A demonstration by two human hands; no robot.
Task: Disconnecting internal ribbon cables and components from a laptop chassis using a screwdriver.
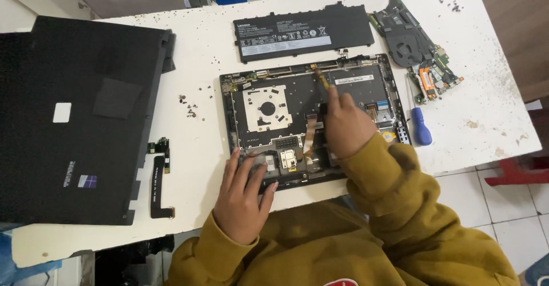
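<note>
Nearest, the left hand [243, 197] lies flat, grip released, on the front edge of the opened laptop chassis [269, 111] at the middle of the white tabletop [492, 108]. Further in, the right hand [346, 126] is clenched around a thin tool [322, 80] whose tip meets the chassis's rear. Beyond lies a black battery [303, 30].

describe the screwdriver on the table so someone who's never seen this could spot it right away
Start at the opened laptop base in the middle of the white table. Just off its right edge, below the green circuit board with the fan, lies the screwdriver. Its stubby bright blue handle is the only blue thing on the tabletop, and neither hand touches it.
</note>
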